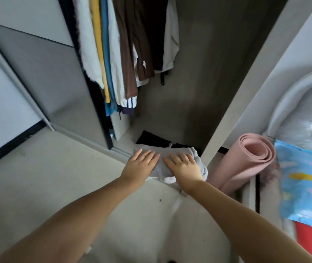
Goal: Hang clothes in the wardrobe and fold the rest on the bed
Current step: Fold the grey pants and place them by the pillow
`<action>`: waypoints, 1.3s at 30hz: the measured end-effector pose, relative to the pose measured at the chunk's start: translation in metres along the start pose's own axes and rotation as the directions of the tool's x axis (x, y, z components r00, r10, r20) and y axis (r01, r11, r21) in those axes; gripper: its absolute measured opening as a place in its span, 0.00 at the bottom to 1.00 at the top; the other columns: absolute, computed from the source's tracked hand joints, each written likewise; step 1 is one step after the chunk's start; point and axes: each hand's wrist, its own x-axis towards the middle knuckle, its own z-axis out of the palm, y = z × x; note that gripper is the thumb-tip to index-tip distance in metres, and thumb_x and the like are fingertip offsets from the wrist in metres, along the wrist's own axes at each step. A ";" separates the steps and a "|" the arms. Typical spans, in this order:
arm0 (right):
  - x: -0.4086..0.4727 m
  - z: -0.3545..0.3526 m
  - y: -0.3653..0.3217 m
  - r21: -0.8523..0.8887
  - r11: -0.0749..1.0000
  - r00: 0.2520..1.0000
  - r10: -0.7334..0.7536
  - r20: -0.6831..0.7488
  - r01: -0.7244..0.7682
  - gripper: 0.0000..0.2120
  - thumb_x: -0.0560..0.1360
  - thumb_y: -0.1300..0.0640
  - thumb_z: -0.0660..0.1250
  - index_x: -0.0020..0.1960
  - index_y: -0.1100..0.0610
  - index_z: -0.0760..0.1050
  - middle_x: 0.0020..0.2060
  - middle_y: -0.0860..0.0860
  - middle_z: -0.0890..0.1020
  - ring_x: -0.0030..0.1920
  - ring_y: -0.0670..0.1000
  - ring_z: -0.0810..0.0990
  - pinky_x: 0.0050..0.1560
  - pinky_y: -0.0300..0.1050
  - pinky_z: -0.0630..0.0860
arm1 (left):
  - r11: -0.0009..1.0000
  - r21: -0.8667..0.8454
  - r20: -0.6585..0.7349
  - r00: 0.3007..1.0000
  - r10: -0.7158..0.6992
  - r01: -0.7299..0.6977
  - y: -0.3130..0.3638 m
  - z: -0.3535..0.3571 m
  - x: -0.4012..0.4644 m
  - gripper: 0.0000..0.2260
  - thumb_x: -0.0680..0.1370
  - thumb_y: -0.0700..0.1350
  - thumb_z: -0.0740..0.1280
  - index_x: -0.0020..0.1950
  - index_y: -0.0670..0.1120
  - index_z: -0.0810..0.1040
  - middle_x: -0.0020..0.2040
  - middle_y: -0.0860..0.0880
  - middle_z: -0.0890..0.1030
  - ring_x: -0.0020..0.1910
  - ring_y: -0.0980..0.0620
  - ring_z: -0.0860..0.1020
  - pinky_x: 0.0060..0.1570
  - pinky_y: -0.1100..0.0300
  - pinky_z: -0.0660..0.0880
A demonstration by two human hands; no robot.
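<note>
At wardrobe floor, right of hung clothes: folded grey garment at near edge. Left hand, right hand flat, fingers straight, pressing it. Step: stowing folded item. Next: likely push farther in.

home bedroom. open wardrobe with a sliding door and hanging clothes, folded clothes on its floor. padded headboard and patterned bedding at right, rolled pink mat propped beside the wardrobe frame.
</note>
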 end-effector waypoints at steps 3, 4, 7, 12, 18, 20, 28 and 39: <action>0.033 0.001 -0.002 -0.018 1.000 1.000 0.000 -0.001 0.000 0.26 0.76 0.46 0.63 0.72 0.50 0.67 0.65 0.51 0.75 0.65 0.57 0.71 0.69 0.51 0.63 | 1.000 -0.024 0.036 0.999 0.012 -0.011 -0.026 0.014 0.012 0.18 0.63 0.41 0.67 0.51 0.45 0.85 0.49 0.50 0.85 0.48 0.53 0.83 0.50 0.55 0.80; 0.045 0.004 0.002 -0.001 1.000 1.000 -0.003 0.020 0.003 0.27 0.77 0.45 0.60 0.74 0.50 0.64 0.67 0.51 0.72 0.68 0.56 0.69 0.70 0.51 0.60 | 0.999 -0.035 0.046 0.999 0.006 -0.004 -0.034 0.020 0.020 0.19 0.61 0.41 0.70 0.51 0.45 0.85 0.49 0.50 0.85 0.48 0.53 0.83 0.50 0.55 0.80; 0.084 0.015 0.022 0.007 0.999 0.998 0.037 0.059 -0.037 0.27 0.78 0.47 0.55 0.76 0.50 0.57 0.71 0.51 0.67 0.71 0.56 0.64 0.72 0.52 0.55 | 0.998 -0.059 0.038 0.999 0.007 -0.005 -0.057 0.045 0.054 0.24 0.57 0.41 0.79 0.52 0.44 0.85 0.50 0.49 0.85 0.48 0.52 0.83 0.51 0.54 0.80; 0.158 0.036 0.067 0.022 0.996 0.993 0.089 0.082 -0.091 0.28 0.79 0.55 0.58 0.77 0.50 0.54 0.73 0.51 0.64 0.72 0.56 0.62 0.72 0.51 0.54 | 0.996 -0.076 0.070 0.996 0.062 -0.057 -0.102 0.090 0.130 0.27 0.55 0.43 0.81 0.53 0.45 0.84 0.51 0.49 0.85 0.49 0.51 0.83 0.52 0.53 0.79; 0.240 0.055 0.112 0.055 0.988 0.984 0.134 0.119 -0.142 0.28 0.78 0.57 0.57 0.77 0.51 0.57 0.72 0.54 0.66 0.70 0.59 0.65 0.73 0.53 0.54 | 0.993 -0.078 0.103 0.990 0.099 -0.092 -0.151 0.149 0.210 0.29 0.53 0.45 0.82 0.53 0.44 0.84 0.51 0.48 0.84 0.49 0.51 0.83 0.51 0.53 0.80; 0.261 0.068 0.128 0.050 0.981 0.970 0.179 0.164 -0.190 0.26 0.79 0.56 0.55 0.77 0.49 0.56 0.73 0.53 0.64 0.71 0.58 0.63 0.73 0.54 0.52 | 0.989 -0.080 0.126 0.983 0.136 -0.126 -0.159 0.170 0.233 0.30 0.52 0.49 0.82 0.53 0.45 0.84 0.50 0.49 0.85 0.49 0.51 0.83 0.50 0.53 0.80; 0.321 0.159 0.208 -0.127 0.924 0.900 0.381 0.209 -0.362 0.27 0.78 0.46 0.44 0.77 0.45 0.54 0.75 0.50 0.62 0.72 0.59 0.62 0.72 0.69 0.46 | 0.967 -0.107 0.261 0.931 0.253 -0.233 -0.156 0.303 0.339 0.33 0.77 0.50 0.63 0.78 0.46 0.53 0.76 0.47 0.62 0.73 0.49 0.62 0.72 0.47 0.56; 0.345 0.380 0.293 -0.141 0.774 0.765 0.632 0.126 -0.617 0.32 0.78 0.46 0.57 0.78 0.45 0.49 0.75 0.52 0.60 0.73 0.59 0.59 0.71 0.67 0.50 | 0.918 -0.109 0.159 0.905 0.394 -0.380 -0.081 0.544 0.427 0.27 0.81 0.46 0.48 0.79 0.47 0.45 0.78 0.48 0.54 0.76 0.48 0.54 0.72 0.38 0.48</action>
